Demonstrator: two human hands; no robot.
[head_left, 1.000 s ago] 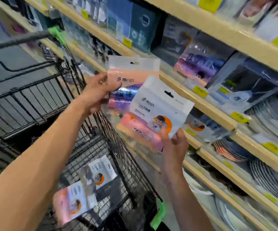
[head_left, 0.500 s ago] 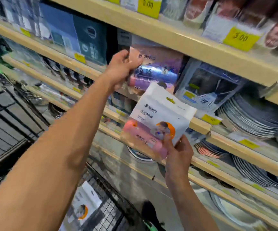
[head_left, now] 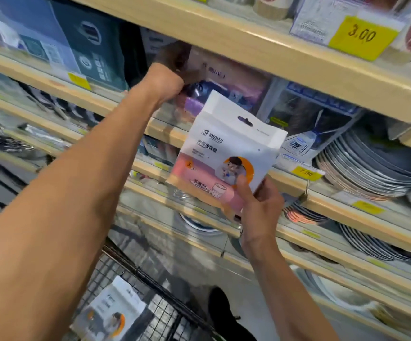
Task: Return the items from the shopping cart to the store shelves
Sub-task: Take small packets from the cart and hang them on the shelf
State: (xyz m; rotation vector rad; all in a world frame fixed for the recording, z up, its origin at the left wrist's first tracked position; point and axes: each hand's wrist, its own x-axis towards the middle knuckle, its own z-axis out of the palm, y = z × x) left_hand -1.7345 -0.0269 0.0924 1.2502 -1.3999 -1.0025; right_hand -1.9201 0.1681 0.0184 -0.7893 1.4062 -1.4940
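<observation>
Your left hand [head_left: 167,80] is apparently gripping the purple packet [head_left: 226,80] on the shelf [head_left: 273,52]; your right hand [head_left: 261,207] is pinching the white pouch [head_left: 226,153].

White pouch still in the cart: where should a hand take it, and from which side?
Probably by its top header edge, from above. The white pouch lies face up in the wire cart, its top edge toward the shelves and apparently exposed, while its lower part runs out of frame.

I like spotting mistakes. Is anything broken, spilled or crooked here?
Nothing looks broken or spilled. The white pouch in the right hand is only tilted, and the left hand grips a purple pouch at the shelf.
</observation>
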